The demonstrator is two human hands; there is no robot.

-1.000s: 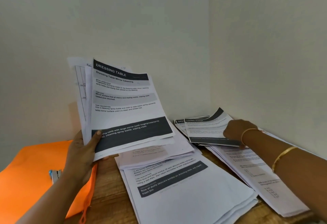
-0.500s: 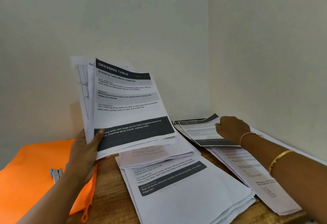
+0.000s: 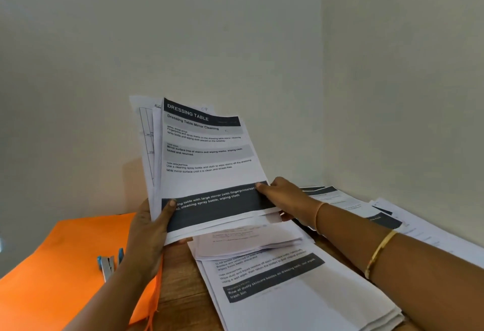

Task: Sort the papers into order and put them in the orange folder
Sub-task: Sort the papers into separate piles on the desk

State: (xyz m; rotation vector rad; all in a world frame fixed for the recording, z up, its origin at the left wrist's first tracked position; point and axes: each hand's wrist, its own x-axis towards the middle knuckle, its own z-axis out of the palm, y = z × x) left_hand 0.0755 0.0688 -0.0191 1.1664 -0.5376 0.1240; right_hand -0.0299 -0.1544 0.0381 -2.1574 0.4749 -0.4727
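A sheaf of papers (image 3: pixel 209 168) is held tilted up above the table (image 3: pixel 180 296), gripped at its lower left edge by the left hand (image 3: pixel 149 231) and at its lower right edge by the right hand (image 3: pixel 282 199). The folder (image 3: pixel 65 265) is laid flat at the left, with a small clip-like tool (image 3: pixel 107 265) resting on it. Below the sheaf, a small stack (image 3: pixel 248 241) is set on a larger stack (image 3: pixel 301 304) lying nearer. Behind the right wrist, fanned sheets (image 3: pixel 340 199) are spread, and more papers (image 3: pixel 419 228) are lined along the right wall (image 3: pixel 406 95).

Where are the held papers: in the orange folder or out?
Out: left hand and right hand hold the papers raised, beside the orange folder.
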